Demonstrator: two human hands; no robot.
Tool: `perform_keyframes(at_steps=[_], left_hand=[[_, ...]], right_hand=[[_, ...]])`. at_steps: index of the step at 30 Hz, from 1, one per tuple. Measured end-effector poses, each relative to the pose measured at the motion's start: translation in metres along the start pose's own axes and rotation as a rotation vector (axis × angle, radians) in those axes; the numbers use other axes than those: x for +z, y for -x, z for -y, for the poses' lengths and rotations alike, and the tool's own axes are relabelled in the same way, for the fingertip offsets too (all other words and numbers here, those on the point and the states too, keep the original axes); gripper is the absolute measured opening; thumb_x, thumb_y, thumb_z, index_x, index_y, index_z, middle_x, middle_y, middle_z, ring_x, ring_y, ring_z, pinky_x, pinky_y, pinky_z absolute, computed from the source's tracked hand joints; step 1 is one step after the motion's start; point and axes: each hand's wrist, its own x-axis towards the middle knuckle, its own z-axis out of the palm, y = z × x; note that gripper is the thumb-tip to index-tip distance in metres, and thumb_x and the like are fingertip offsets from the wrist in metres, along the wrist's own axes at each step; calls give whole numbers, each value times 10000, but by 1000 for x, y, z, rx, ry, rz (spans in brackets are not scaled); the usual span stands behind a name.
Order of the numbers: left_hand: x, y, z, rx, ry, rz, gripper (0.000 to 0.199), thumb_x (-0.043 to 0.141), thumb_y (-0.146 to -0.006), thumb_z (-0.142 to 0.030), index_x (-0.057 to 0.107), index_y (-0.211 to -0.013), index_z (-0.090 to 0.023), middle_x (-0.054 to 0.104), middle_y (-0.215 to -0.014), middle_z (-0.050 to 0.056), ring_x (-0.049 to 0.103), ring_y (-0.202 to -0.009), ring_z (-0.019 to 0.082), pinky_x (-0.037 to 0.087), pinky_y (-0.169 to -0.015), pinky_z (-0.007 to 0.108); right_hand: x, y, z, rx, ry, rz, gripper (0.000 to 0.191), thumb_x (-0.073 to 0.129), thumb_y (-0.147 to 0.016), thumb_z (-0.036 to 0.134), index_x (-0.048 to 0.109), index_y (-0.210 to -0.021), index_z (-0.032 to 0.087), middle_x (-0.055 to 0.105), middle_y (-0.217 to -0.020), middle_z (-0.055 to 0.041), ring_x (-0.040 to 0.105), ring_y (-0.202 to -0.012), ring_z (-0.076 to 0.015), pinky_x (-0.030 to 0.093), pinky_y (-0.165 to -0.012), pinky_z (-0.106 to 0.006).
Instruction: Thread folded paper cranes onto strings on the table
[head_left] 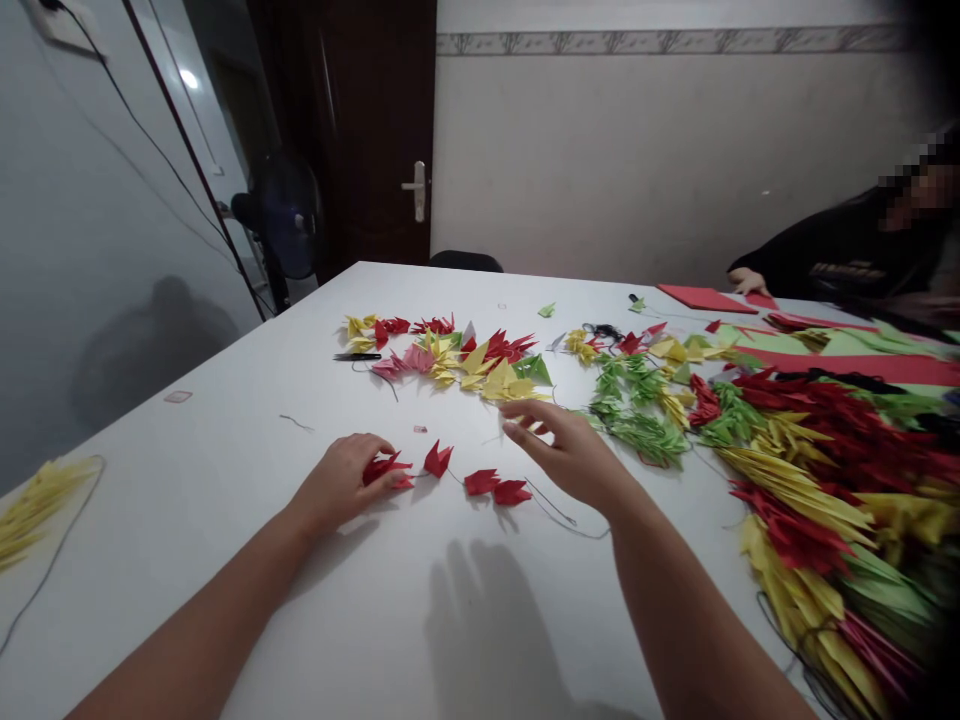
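Note:
My left hand [343, 480] is closed around red folded-paper pieces [390, 470] at the left end of a short row. Running right from it are a separate red folded piece [438, 459] and a close red pair [495, 487], linked by thin dark thread [551, 505] that trails off past them. My right hand [559, 450] hovers above the table, thumb and fingers apart, with nothing visible between them. Just beyond its fingertips is a garland of yellow, pink and red folded paper [465, 362].
Black thread snips [358, 356] rest at the garland's left. Green folded strings [637, 425] and a large red, yellow and green heap [817, 450] cover the right side. Yellow pieces [41, 510] lie far left. A co-worker [840, 250] sits at the far right by red paper sheets [705, 298].

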Motion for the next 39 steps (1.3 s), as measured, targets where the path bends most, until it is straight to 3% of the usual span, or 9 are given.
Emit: perform_keyframes(at_steps=[3, 7, 14, 21, 26, 30, 34, 36, 39], left_hand=[[-4, 1, -6, 36, -63, -96, 487, 469, -767, -551, 491, -1093, -190, 567, -1114, 90, 499, -1035, 238, 379, -886, 385], [-6, -3, -31, 101, -206, -192, 526, 482, -761, -544, 479, -1133, -172, 571, -1108, 110, 485, -1058, 257, 348, -915, 402], [14, -32, -63, 69, -352, 78, 596, 550, -726, -500, 466, -1177, -119, 594, -1101, 155, 459, -1113, 286, 268, -964, 448], [21, -44, -63, 175, -351, 234, 354, 492, -790, -257, 499, -1135, -176, 655, -962, 102, 529, -1013, 257, 244, -935, 487], [17, -41, -58, 352, -307, 256, 428, 376, -796, -127, 420, -1216, -193, 661, -863, 71, 575, -889, 211, 241, -948, 446], [14, -38, -53, 330, -345, 263, 376, 364, -799, -120, 479, -1151, -185, 655, -853, 85, 574, -888, 213, 234, -954, 460], [7, -34, -53, 285, -410, 297, 372, 388, -765, -74, 522, -1094, -183, 648, -959, 103, 514, -1049, 231, 176, -986, 492], [4, -33, -58, 239, -442, 321, 426, 465, -740, -118, 480, -1162, -176, 617, -1069, 123, 444, -1143, 265, 152, -990, 522], [8, -37, -79, 227, -413, 290, 645, 593, -703, -350, 365, -1277, -167, 525, -1216, 150, 378, -1190, 322, 157, -982, 546]], right_hand=[[-6, 24, -22, 47, 132, 52, 314, 489, -787, 417, 579, -1023, 230, 627, -996, -64, 573, -880, -199, 463, -676, -305], [13, 54, -49, 54, 225, 69, 345, 548, -745, 393, 576, -1033, 206, 628, -976, -75, 562, -918, -225, 442, -791, -366], [43, 63, -59, 18, 324, -106, 182, 501, -783, 235, 648, -888, 210, 609, -985, -72, 527, -942, -222, 407, -805, -365], [36, 64, -68, 6, 261, -173, 176, 473, -780, 193, 643, -734, 196, 638, -881, -63, 539, -884, -218, 388, -774, -361], [29, 66, -76, 93, 197, -212, 174, 443, -770, 230, 605, -715, 196, 640, -796, -59, 545, -826, -216, 385, -742, -350], [26, 67, -78, 156, 172, -202, 179, 421, -764, 242, 586, -715, 196, 636, -747, -46, 553, -768, -204, 381, -707, -329], [25, 66, -77, 215, 146, -200, 201, 402, -776, 284, 575, -718, 200, 621, -693, -37, 557, -703, -194, 377, -652, -312], [25, 66, -76, 223, 139, -195, 202, 402, -775, 292, 572, -714, 201, 615, -681, -36, 555, -690, -192, 377, -643, -309], [26, 65, -75, 219, 114, -178, 201, 403, -774, 286, 573, -714, 198, 613, -683, -37, 549, -687, -189, 382, -639, -304]])
